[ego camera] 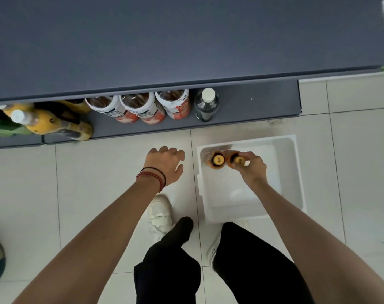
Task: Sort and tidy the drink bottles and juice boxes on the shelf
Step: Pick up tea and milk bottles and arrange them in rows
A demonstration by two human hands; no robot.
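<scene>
The right hand point(253, 166) is down inside the white box point(298, 172) on the floor, its fingers curled round the neck of one orange bottle point(237, 160), pinching it just under the yellow cap. A second orange bottle point(217, 160) stands touching it on the left, in the box's far left corner. Both are upright, so their long axes run straight up toward the camera and only the caps and shoulders show. The held bottle lies directly under the right hand's fingertips. The move that looks due is a plain lift straight up along that axis and clear of the rim, then a carry forward and left to the shelf point(259, 104). The left hand point(164, 164) hangs over the floor tiles just left of the box, fingers loosely spread and holding nothing. It is the nearer hand to the second bottle, which lies to its right across the box wall. On the bottom shelf, three red-labelled bottles point(150, 108) stand in a row with a dark bottle point(206, 104) beside them. Bare deck lies to the right of that, almost straight ahead of the box. Yellow bottles point(55, 123) lie tumbled at the far left, not yet sorted.
</scene>
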